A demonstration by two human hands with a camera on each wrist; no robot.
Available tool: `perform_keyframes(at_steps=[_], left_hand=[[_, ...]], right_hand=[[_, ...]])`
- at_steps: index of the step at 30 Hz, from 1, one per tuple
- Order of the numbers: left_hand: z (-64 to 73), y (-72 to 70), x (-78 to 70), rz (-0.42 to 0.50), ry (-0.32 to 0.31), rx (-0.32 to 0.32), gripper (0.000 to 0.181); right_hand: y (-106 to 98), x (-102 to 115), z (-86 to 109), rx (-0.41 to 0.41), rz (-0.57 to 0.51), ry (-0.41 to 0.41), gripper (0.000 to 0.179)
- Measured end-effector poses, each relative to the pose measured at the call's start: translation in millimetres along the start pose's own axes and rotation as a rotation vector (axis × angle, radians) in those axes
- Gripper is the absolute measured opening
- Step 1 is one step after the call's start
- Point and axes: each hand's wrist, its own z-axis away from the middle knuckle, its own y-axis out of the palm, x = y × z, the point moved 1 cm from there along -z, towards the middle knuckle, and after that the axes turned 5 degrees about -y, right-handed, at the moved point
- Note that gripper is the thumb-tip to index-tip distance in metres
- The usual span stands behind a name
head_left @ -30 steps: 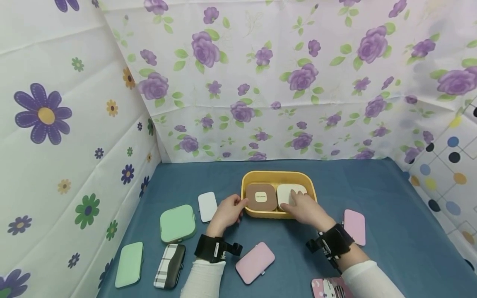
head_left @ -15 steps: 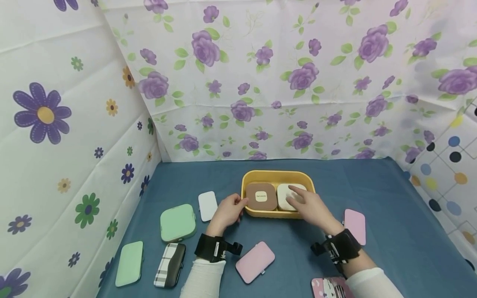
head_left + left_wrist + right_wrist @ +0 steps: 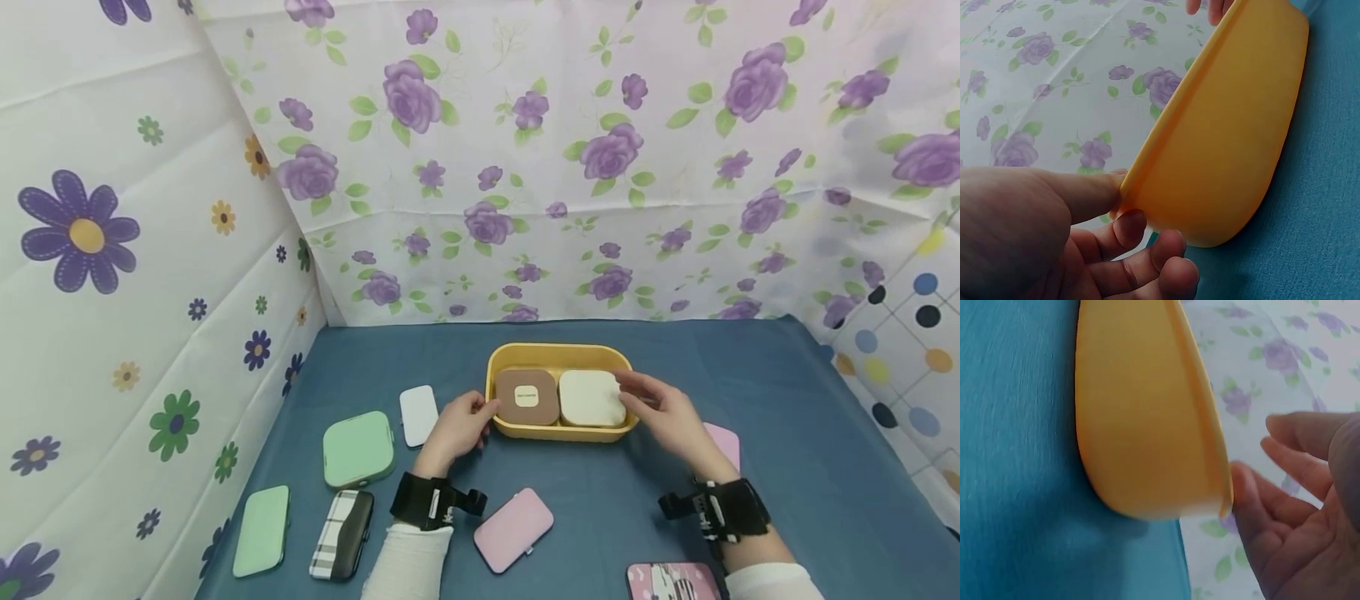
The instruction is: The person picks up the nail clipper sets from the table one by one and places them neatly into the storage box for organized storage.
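Observation:
A yellow plastic basket (image 3: 558, 350) stands toward the back of the blue table. Inside it a square brown case (image 3: 519, 408) with a pale label lies left of a square white case (image 3: 590, 398). My left hand (image 3: 459, 423) pinches the basket's left front rim; the left wrist view shows the thumb over the edge and the forefinger below it on the yellow wall (image 3: 1222, 119). At the right end is my right hand (image 3: 673, 423), fingers spread and loosely bent. In the right wrist view one fingertip (image 3: 1244, 478) meets the basket's rim, the other fingers apart from it.
Left of the basket lie a small white case (image 3: 417, 415), a green square case (image 3: 358, 448), a green oblong case (image 3: 261, 531) and a plaid case (image 3: 341, 535). A pink case (image 3: 513, 530) lies in front, another pink one (image 3: 723, 442) and a printed one (image 3: 670, 581) at right.
My right hand has lifted off the white case in the basket and shifted right to the basket's right end. The left hand stays on the rim.

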Motion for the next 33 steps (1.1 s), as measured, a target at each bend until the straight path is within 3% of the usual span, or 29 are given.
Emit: perform_keyframes(at_steps=[10,17,22,33], left_hand=[[-1.7,2.6,2.8,0.005,-0.001,0.012,0.034],[-2.5,2.2,2.7,0.003,-0.008,0.013,0.035],[-3.0,-1.4,1.3,0.003,-0.013,0.01,0.038],[-0.9,1.0,-1.3,0.004,-0.025,-0.008,0.033]], right_hand=[[-6.1,-18.3,7.2,0.043,-0.164,0.014,0.06],[-8.9,-24.0,11.8,0.018,-0.091,0.069,0.074],[-10.5,-22.0,7.6,0.052,-0.13,0.139,0.083],[-9.5,-25.1,10.9,0.055,-0.165,0.256,0.073]])
